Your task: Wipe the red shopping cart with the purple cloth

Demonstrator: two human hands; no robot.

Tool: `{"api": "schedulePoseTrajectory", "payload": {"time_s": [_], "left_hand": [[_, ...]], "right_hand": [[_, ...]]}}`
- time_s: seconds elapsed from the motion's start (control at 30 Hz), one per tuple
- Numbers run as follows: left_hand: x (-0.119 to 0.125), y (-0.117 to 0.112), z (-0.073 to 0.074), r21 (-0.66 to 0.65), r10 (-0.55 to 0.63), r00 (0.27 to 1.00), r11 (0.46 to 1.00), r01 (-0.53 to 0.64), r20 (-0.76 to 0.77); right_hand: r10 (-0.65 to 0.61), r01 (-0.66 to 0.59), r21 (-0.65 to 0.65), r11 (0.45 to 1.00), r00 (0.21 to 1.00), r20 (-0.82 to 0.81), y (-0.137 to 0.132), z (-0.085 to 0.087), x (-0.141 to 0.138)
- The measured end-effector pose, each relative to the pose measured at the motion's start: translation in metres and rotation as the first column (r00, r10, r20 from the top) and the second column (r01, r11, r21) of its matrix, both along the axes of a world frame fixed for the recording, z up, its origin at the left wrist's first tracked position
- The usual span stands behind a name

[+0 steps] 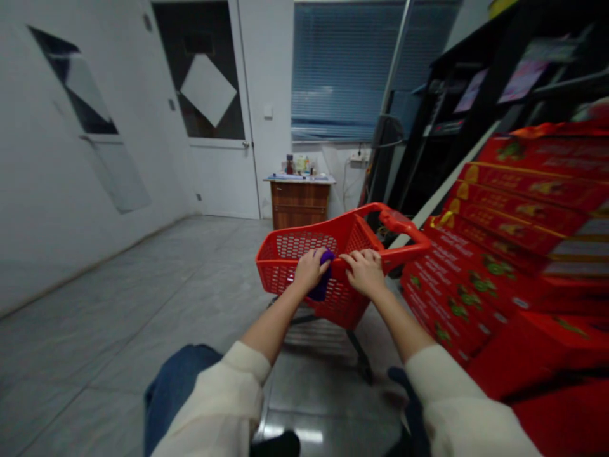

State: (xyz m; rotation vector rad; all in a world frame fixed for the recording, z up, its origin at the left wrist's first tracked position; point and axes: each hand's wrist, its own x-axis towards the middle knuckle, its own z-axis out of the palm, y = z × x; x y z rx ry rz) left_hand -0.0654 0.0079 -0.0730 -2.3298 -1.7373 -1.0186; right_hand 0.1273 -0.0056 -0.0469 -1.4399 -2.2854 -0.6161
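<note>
A red plastic shopping cart (297,244) with a perforated basket stands right in front of me, its handle pointing to the right. My left hand (309,270) is closed on a purple cloth (320,289) at the near rim, and part of the cloth hangs down the outside of the basket. Just to the right, my right hand (365,270) grips the same rim with its fingers curled over the top. The fingertips inside the basket are partly hidden.
Stacked red boxes (476,273) rise close on the right, below a black shelf (442,127). A brown wooden cabinet (299,203) with small bottles stands behind the cart. A white door (223,178) is at the back left. Grey tiled floor (166,304) lies to the left.
</note>
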Motion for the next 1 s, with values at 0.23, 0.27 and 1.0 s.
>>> {"api": "schedulePoseTrajectory", "payload": {"time_s": [0.23, 0.27, 1.0], "left_hand": [[-0.056, 0.002, -0.001, -0.059, 0.087, 0.996, 0.994, -0.089, -0.027], [-0.056, 0.001, 0.000, -0.074, 0.110, 0.993, 0.991, -0.112, -0.030], [0.013, -0.002, 0.006, -0.039, 0.133, 0.991, 0.991, -0.132, 0.033]], "right_hand": [[0.036, -0.037, 0.043, 0.998, 0.999, 0.012, -0.005, 0.011, 0.015], [0.007, -0.007, 0.071, 0.997, 1.000, -0.002, -0.005, 0.013, 0.018], [-0.087, 0.092, 0.044, 0.995, 0.991, -0.104, -0.005, 0.009, 0.024]]}}
